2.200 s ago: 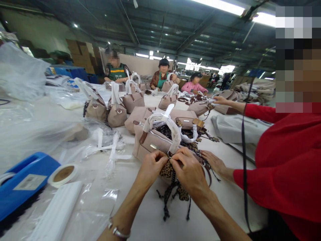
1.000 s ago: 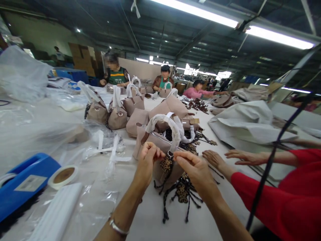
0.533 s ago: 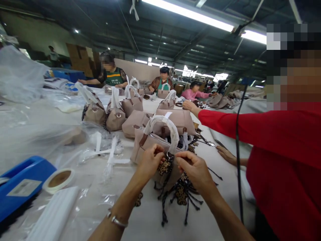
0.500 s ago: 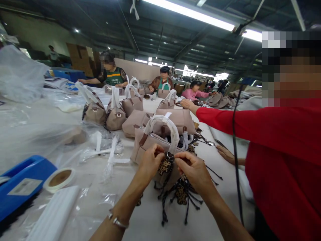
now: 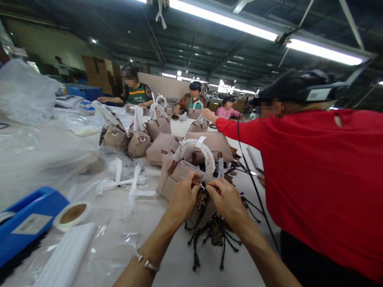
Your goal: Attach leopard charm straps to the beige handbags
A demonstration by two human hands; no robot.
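My left hand point(image 5: 184, 196) and my right hand point(image 5: 229, 202) meet at the near end of a beige handbag point(image 5: 167, 175). Both are closed in a pinch at a small metal ring point(image 5: 203, 185), just below the bag's white-wrapped handle point(image 5: 209, 157). From the ring hangs a leopard-print charm point(image 5: 201, 200) with black braided cords, partly covered by my fingers. A second leopard-print charm point(image 5: 216, 233), its knotted cords spread out, lies on the table in front of the bag. My fingertips hide the exact grip on the ring.
More beige handbags point(image 5: 137, 139) stand behind. On the left are a blue tape dispenser point(image 5: 32, 219), a tape roll point(image 5: 72, 215), a white folded strip point(image 5: 64, 259) and clear plastic. A co-worker in red point(image 5: 323, 175) leans in from the right, near a hanging black cable point(image 5: 254, 187). Others sit farther back.
The co-worker in red has leaned forward and left, reaching toward a bag at the back. My hands stay at the ring, and the charm has shifted slightly right.
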